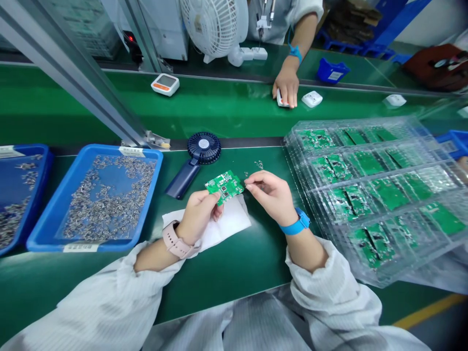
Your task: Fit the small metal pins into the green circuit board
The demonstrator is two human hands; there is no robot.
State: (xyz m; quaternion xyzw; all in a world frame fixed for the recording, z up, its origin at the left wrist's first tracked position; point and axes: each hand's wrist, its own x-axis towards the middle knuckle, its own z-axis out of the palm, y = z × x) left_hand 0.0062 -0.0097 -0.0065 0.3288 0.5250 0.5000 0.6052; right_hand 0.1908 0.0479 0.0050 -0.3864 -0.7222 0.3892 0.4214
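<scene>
My left hand (200,214) grips a green circuit board (225,185) by its near left edge, thumb on top. The board is tilted above a folded white cloth or paper (228,222) on the green table. At the board's right edge, my right hand (272,195) pinches thumb and forefinger together; a tiny part seems to be at the fingertips, too small to name. A few small bent metal pieces (259,165) lie on the table just beyond my right hand.
Blue trays of small metal parts (95,195) stand at left. A dark handheld fan (195,158) lies behind the board. Clear plastic trays (369,200) with circuit boards are stacked at right. Across a green conveyor, a co-worker's hand (287,85) touches a white device.
</scene>
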